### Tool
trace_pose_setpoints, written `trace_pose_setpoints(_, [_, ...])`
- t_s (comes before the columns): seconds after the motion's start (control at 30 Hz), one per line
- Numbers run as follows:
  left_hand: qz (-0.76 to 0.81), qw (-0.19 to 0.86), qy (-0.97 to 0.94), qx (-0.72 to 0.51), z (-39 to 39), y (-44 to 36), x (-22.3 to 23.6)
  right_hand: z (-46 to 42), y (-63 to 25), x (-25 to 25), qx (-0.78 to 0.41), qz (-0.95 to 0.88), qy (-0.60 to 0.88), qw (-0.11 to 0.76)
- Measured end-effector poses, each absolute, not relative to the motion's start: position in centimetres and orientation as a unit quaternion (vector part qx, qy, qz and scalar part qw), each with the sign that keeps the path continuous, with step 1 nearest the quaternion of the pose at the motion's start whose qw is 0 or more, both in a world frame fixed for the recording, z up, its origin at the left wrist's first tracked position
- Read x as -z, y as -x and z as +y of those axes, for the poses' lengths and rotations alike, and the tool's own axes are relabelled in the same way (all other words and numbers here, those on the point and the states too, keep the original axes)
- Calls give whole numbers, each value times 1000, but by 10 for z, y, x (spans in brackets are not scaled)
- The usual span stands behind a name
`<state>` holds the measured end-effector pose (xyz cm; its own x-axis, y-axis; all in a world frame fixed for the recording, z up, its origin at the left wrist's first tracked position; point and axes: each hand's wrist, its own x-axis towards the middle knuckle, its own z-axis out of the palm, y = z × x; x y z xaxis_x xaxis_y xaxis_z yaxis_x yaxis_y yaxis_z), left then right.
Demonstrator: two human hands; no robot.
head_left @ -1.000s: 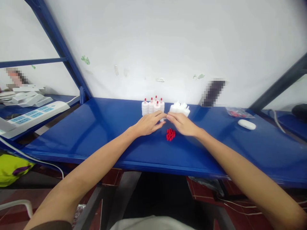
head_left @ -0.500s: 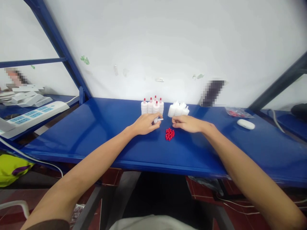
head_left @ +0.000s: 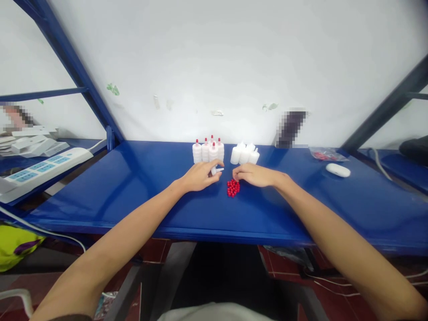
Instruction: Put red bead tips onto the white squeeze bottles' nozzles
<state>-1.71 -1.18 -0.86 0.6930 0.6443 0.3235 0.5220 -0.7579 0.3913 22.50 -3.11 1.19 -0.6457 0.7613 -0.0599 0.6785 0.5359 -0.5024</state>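
Note:
My left hand (head_left: 201,175) is closed around a small white squeeze bottle (head_left: 214,170), whose bare nozzle points right. Most of that bottle is hidden by the fingers. My right hand (head_left: 251,174) has its fingers bent together, with the tips at the upper edge of a pile of small red caps (head_left: 233,189). Whatever is between those fingertips is hidden. Behind the left hand stand several white bottles with red caps (head_left: 206,151). A group of uncapped white bottles (head_left: 244,154) stands behind the right hand.
Farther right on the blue table (head_left: 160,207) are a clear bag with red pieces (head_left: 326,155) and a white oval case (head_left: 338,170). A power strip (head_left: 47,169) lies at the left. A wall runs along the back, with blue frame posts (head_left: 80,73) at the sides.
My right hand has moved closer to the red caps, its fingertips now at the pile. My left hand still holds the bottle. The whole view has shifted slightly.

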Motion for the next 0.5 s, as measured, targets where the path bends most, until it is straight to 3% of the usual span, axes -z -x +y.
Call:
trace_pose_setpoints(0.33, [283,169,-905,-268,-19,15,7,-51,-192,-12,-193,-848,395,296])
trace_pose_setpoints(0.5, [348,158,-854,-354,-12,14,10,-47,-206,-17,-57,-765,473,434])
